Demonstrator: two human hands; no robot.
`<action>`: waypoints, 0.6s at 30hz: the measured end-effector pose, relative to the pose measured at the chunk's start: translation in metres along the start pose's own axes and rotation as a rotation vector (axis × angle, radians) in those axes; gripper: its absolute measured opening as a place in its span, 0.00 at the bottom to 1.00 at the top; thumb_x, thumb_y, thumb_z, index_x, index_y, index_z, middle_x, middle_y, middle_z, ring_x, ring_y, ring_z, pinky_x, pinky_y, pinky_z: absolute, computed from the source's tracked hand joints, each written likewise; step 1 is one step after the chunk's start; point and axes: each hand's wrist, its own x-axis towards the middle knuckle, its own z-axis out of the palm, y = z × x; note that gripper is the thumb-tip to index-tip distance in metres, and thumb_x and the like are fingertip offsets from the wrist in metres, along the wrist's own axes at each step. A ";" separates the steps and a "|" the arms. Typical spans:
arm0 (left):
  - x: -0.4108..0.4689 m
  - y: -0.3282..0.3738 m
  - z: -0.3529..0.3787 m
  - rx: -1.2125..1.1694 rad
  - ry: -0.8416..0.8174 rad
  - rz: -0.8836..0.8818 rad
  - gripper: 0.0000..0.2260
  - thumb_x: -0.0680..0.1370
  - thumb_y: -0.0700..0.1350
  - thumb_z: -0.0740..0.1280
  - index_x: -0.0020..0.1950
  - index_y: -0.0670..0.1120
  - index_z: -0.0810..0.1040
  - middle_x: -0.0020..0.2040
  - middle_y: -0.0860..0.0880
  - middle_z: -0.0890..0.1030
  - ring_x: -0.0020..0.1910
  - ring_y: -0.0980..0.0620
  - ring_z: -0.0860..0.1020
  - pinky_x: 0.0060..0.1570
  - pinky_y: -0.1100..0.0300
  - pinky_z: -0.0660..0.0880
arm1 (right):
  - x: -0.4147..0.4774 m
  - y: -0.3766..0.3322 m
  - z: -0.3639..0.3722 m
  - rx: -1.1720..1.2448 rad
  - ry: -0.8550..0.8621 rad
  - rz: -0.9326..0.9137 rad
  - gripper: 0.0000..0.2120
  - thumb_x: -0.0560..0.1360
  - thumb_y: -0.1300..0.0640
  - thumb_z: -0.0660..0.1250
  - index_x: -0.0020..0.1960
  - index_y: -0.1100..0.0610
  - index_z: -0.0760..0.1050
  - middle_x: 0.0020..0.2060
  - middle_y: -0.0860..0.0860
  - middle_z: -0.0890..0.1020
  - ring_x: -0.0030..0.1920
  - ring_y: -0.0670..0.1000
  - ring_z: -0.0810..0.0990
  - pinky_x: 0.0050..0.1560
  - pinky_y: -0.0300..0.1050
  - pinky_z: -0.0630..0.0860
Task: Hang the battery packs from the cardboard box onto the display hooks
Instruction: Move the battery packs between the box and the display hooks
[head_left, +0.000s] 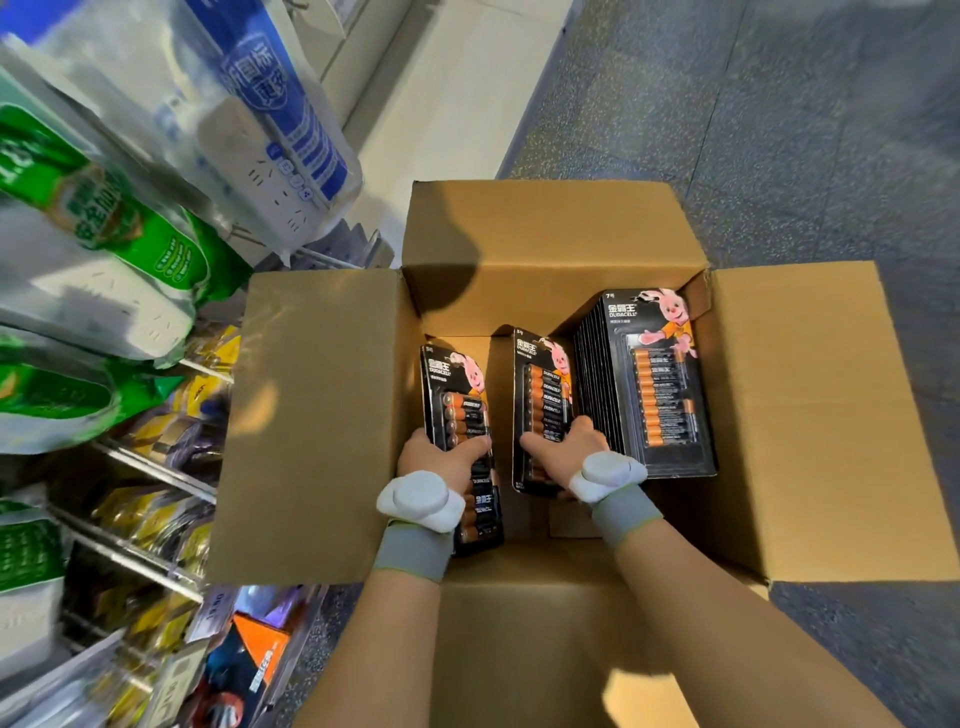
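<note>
In the open cardboard box (545, 234), one battery pack (457, 384) is clamped in the left hand (441, 457), a second pack (543, 389) in the right hand (566, 449). Both are best lifted straight, clear of the stacked packs (662, 384).

The black-and-orange carded battery pack topping the right stack (657, 364) reads "金霸王 DURACELL" and "7号", and the middle pack (540, 374) and left pack (453, 384) carry the same brand, with "DURACELL" repeated on their batteries.

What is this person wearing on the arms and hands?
No sleeves or gloves: the left hand and right hand are bare. Each wrist has a grey band with a thin green edge, left band and right band, topped by a rounded white device, left device, right device.
</note>
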 end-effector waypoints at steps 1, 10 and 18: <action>0.001 0.000 -0.002 -0.022 -0.005 -0.009 0.17 0.70 0.43 0.76 0.56 0.41 0.79 0.47 0.41 0.83 0.40 0.42 0.82 0.36 0.59 0.76 | -0.002 0.001 0.000 0.024 -0.005 -0.024 0.44 0.62 0.33 0.67 0.68 0.60 0.61 0.62 0.58 0.72 0.55 0.62 0.77 0.52 0.61 0.78; -0.014 0.001 0.003 -0.087 -0.098 0.097 0.15 0.74 0.55 0.72 0.55 0.48 0.81 0.51 0.47 0.84 0.52 0.46 0.81 0.57 0.51 0.77 | -0.048 0.002 0.010 0.123 0.017 -0.338 0.19 0.65 0.48 0.74 0.45 0.50 0.66 0.45 0.48 0.78 0.45 0.50 0.80 0.48 0.50 0.79; -0.021 0.007 -0.003 -0.306 -0.112 0.056 0.28 0.72 0.71 0.62 0.53 0.48 0.83 0.49 0.46 0.85 0.50 0.47 0.83 0.58 0.49 0.77 | -0.064 0.009 0.007 -0.073 0.215 -0.616 0.35 0.62 0.38 0.76 0.58 0.57 0.66 0.55 0.52 0.69 0.56 0.51 0.69 0.56 0.43 0.72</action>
